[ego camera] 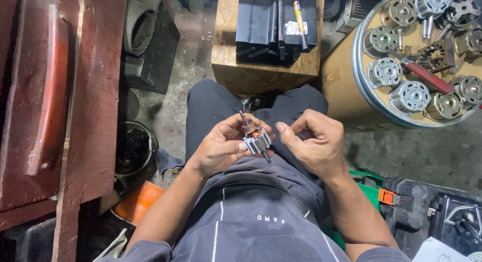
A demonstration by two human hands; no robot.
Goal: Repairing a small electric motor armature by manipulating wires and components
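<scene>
Thing: small grey steel motor armature with copper windings and thin shaft (255,137), above the lap.
Left hand (221,144): fingers closed around its core.
Right hand (314,139): loosely curled, empty, thumb just beside it.
Handling: likely stiff, dense; windings delicate, so grip the laminated core.

Grimy concrete floor (427,151), wood block (261,73) ahead, red timber (95,91) w/ rail left.

armature (256,139): grey, copper windings | tray (357,66): silver rim | trousers (261,206): dark grey
</scene>
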